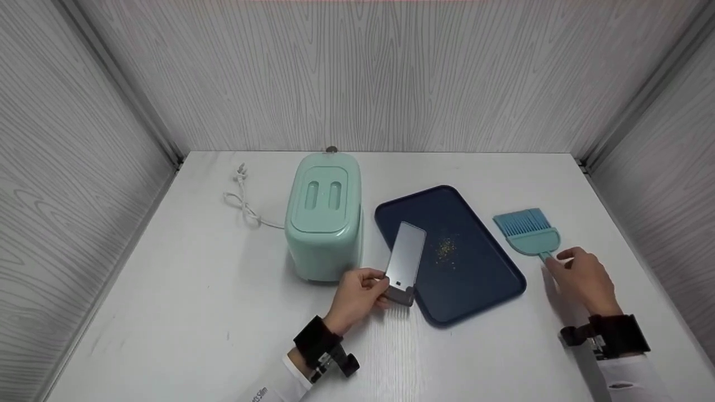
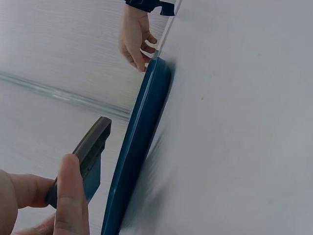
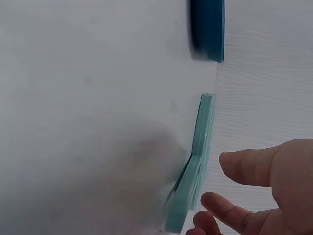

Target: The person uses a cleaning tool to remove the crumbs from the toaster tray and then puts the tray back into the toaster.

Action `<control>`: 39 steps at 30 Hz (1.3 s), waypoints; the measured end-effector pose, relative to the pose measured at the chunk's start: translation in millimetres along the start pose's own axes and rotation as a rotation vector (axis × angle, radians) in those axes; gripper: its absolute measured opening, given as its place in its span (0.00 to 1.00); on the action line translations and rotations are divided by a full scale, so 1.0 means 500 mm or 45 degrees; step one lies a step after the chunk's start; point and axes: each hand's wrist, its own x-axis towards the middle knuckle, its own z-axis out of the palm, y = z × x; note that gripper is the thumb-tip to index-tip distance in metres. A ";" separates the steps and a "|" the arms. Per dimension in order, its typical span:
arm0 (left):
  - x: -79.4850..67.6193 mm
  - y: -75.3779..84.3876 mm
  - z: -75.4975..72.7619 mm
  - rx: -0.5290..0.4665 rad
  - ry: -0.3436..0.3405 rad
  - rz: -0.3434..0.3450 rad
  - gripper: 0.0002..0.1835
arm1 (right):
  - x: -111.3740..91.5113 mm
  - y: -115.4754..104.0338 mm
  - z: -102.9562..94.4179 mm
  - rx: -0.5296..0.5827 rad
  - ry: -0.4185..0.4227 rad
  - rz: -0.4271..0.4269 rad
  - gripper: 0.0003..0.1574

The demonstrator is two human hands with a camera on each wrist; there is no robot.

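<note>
My left hand (image 1: 357,293) pinches the dark grey end of a toaster crumb tray (image 1: 407,254), a flat metallic slide. It is held tilted over the left edge of a navy blue tray (image 1: 475,285). On that tray lies a small scatter of yellowish crumbs (image 1: 446,249). Close to the handle of a teal brush (image 1: 533,241) is my right hand (image 1: 584,279). In the right wrist view, thumb and fingers stand apart beside the brush handle (image 3: 181,203) without closing round it. The brush lies on the table, blue bristles pointing away.
A mint green toaster (image 1: 324,223) with a lid on top stands left of the blue tray. Its white cord (image 1: 243,204) lies knotted on the table behind it to the left. Wood-grain panels (image 1: 357,78) enclose the white table (image 1: 184,312) at the back and sides.
</note>
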 end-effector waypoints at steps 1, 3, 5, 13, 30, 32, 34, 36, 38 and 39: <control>-0.003 0.000 -0.002 -0.006 -0.002 -0.007 0.15 | -0.001 -0.006 0.000 -0.004 0.025 -0.027 0.39; -0.007 -0.001 -0.007 -0.007 -0.007 -0.010 0.15 | -0.003 -0.021 0.002 -0.012 0.067 -0.083 0.37; -0.013 -0.002 -0.011 -0.004 -0.011 -0.008 0.16 | -0.005 -0.036 0.003 -0.013 0.102 -0.133 0.35; -0.034 -0.005 -0.025 0.016 -0.008 -0.012 0.17 | -0.013 -0.102 0.022 0.028 0.168 -0.236 0.30; -0.073 -0.017 -0.050 0.003 -0.026 -0.087 0.16 | -0.028 -0.206 0.087 0.148 0.198 -0.460 0.20; -0.075 -0.017 -0.051 0.003 -0.033 -0.079 0.16 | -0.033 -0.217 0.097 0.175 0.184 -0.469 0.18; -0.077 -0.016 -0.051 0.000 -0.038 -0.077 0.16 | -0.039 -0.227 0.109 0.196 0.169 -0.476 0.16; -0.080 -0.015 -0.051 0.001 -0.036 -0.078 0.16 | -0.045 -0.237 0.122 0.217 0.155 -0.486 0.15; -0.081 -0.014 -0.051 -0.004 -0.030 -0.084 0.16 | -0.053 -0.247 0.136 0.248 0.143 -0.500 0.13; -0.082 -0.014 -0.051 -0.010 -0.025 -0.089 0.16 | -0.056 -0.251 0.143 0.269 0.142 -0.511 0.12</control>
